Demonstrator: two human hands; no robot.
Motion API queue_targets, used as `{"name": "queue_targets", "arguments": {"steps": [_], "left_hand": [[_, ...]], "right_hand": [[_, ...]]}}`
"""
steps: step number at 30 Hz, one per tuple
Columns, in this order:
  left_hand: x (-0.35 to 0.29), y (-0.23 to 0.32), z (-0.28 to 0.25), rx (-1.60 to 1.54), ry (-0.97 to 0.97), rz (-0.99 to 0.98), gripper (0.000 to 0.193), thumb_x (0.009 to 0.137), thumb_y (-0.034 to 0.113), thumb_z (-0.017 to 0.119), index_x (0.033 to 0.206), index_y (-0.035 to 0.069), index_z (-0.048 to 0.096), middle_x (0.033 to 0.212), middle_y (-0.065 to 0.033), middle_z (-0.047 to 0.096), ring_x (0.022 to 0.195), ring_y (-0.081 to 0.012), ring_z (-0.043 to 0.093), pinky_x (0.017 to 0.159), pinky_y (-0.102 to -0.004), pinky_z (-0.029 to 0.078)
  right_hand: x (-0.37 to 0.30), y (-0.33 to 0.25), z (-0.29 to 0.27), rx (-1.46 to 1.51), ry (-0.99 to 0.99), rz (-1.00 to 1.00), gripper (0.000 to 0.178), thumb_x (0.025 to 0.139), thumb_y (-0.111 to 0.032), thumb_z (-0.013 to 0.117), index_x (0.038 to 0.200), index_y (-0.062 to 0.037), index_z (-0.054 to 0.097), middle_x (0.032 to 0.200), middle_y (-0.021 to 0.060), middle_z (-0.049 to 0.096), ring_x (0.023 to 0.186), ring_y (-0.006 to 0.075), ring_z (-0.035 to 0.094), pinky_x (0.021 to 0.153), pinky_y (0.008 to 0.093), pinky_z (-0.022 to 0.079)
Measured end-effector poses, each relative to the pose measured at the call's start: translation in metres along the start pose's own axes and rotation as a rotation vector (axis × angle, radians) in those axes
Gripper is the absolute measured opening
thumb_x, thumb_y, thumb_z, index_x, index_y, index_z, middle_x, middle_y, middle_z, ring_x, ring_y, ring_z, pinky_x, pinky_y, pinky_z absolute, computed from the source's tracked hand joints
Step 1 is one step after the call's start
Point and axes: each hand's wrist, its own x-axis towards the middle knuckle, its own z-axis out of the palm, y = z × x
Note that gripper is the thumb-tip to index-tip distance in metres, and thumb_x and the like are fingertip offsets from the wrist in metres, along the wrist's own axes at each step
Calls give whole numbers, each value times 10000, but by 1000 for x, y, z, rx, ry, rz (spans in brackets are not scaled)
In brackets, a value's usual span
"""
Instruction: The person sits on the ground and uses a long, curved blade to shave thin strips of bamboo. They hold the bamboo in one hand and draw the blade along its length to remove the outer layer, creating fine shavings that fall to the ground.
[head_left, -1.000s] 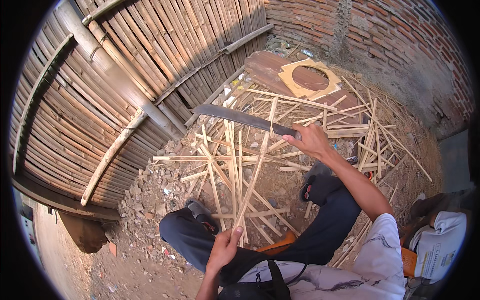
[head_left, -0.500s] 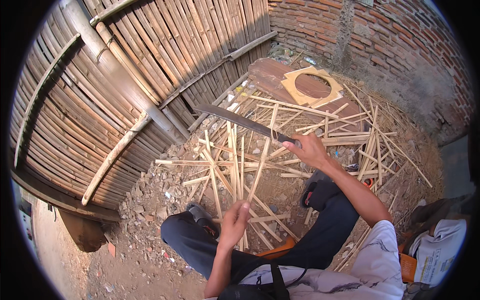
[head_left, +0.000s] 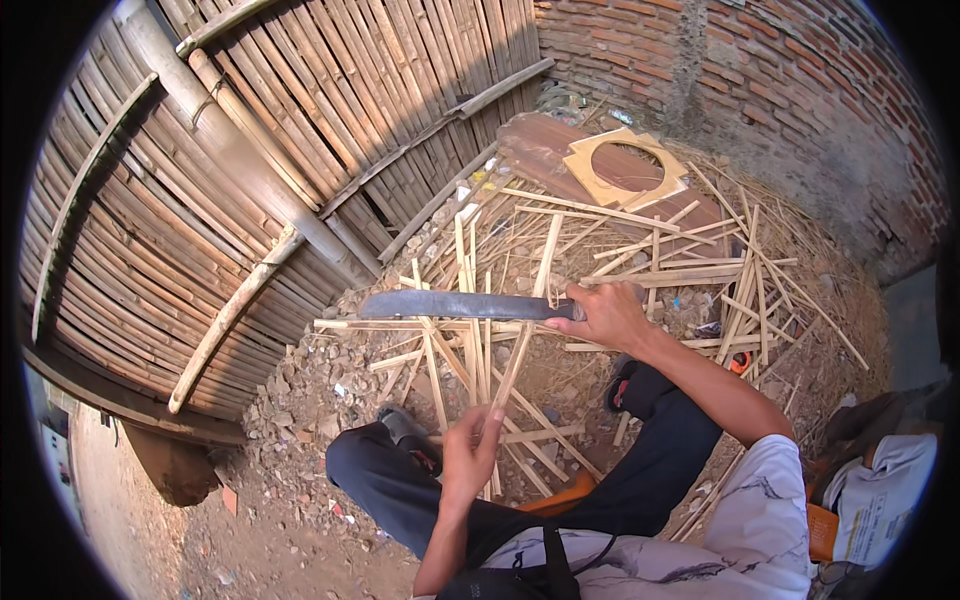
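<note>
In my right hand (head_left: 608,312) is a machete (head_left: 450,305), gripped by its handle. Its long dark blade points left, almost level across the picture, with the broad side showing. My left hand (head_left: 472,445) pinches the near end of a split bamboo strip (head_left: 515,367). That strip slants up and away, and the machete crosses it near the handle. Where blade and strip overlap, a small curl of bamboo stands out; whether they touch, I cannot tell. Several other bamboo strips (head_left: 434,372) lie criss-crossed on the ground beyond my left hand.
A bamboo fence (head_left: 300,130) rises at the left and a brick wall (head_left: 800,110) at the far right. On a brown board (head_left: 545,150) lies a yellowish panel (head_left: 583,173) with a round hole. Stones and rubble (head_left: 280,410) cover the ground. A white bag (head_left: 885,495) sits at right.
The machete's tip has swung down toward me, and the blade has turned to show its flat side. My right hand has come slightly nearer. My left hand keeps its pinch on the strip.
</note>
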Motion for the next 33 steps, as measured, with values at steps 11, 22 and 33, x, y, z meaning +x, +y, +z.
{"name": "queue_targets", "arguments": {"steps": [11, 22, 33], "left_hand": [[-3, 2, 3, 4, -12, -10, 269, 1080, 225, 614, 1079, -16, 734, 676, 51, 488, 636, -39, 423, 558, -252, 344], [-17, -8, -27, 71, -81, -46, 284, 1085, 229, 612, 1098, -32, 724, 713, -10, 619, 685, -60, 505, 593, -283, 434], [10, -2, 2, 69, -41, 53, 289, 1074, 248, 631, 1108, -22, 726, 666, -35, 570, 651, -68, 473, 574, -287, 406]], "right_hand": [[-3, -3, -3, -47, -30, -23, 752, 918, -779, 563, 998, -52, 736, 472, 119, 569, 464, 332, 658, 475, 472, 530], [10, 35, -13, -105, 104, 120, 731, 928, -755, 580, 949, -42, 740, 512, 135, 610, 513, 343, 679, 512, 481, 544], [0, -20, -4, -46, -28, -54, 768, 918, -783, 568, 978, -39, 746, 459, 136, 551, 426, 304, 627, 464, 468, 494]]}}
